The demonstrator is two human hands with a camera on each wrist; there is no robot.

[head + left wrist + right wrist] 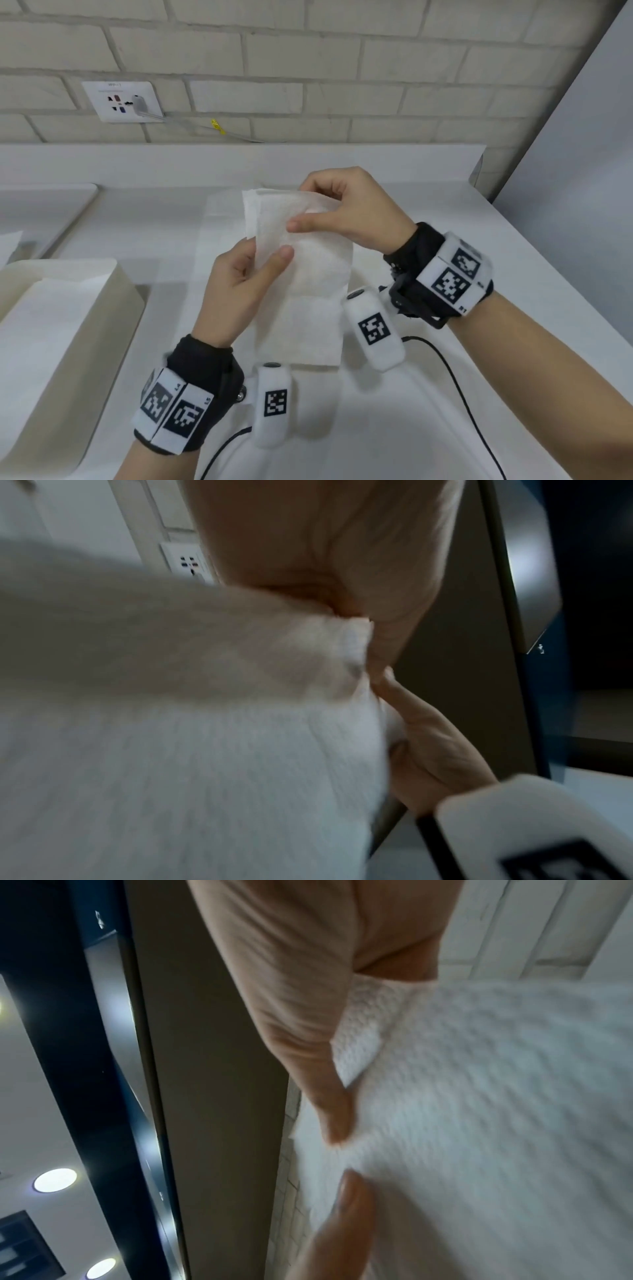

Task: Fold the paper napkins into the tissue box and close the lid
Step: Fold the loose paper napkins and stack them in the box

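So, per view:
head / napkin: paper napkin [301,270] was held up mid-frame above the white counter [445,394], its lower part hanging toward the frame's bottom centre.
head / left hand: left hand [239,284] pinched the napkin's left edge, thumb on the front face, fingers curled behind.
head / right hand: right hand [346,205] pinched the top right corner, with the fingers curled round it and the index finger laid across the sheet.
head / box: tissue box [116,308] sat open at lower left of the frame, white sheets already inside; I couldn't identify a lid for certain.
head / risk: the sheet was thin and pulled between two pinch points, so tugging the hands apart would likely tear it. The unsupported lower part could swing and crease off-line, giving a skewed fold.
left wrist / view: blurred. Napkin [171,723] filled the left and centre, and fingers [421,739] gripped its edge at right of frame.
left wrist / risk: the grip was close to the edge, so I'd expect a slip if the sheet gets yanked.
right wrist / view: napkin [479,1096] filled the right side, with a fingertip [337,1123] pressed on it and a folded corner tucked under the hand at upper centre.
right wrist / risk: the layers looked partly separated there; a fold made now might catch only one ply.
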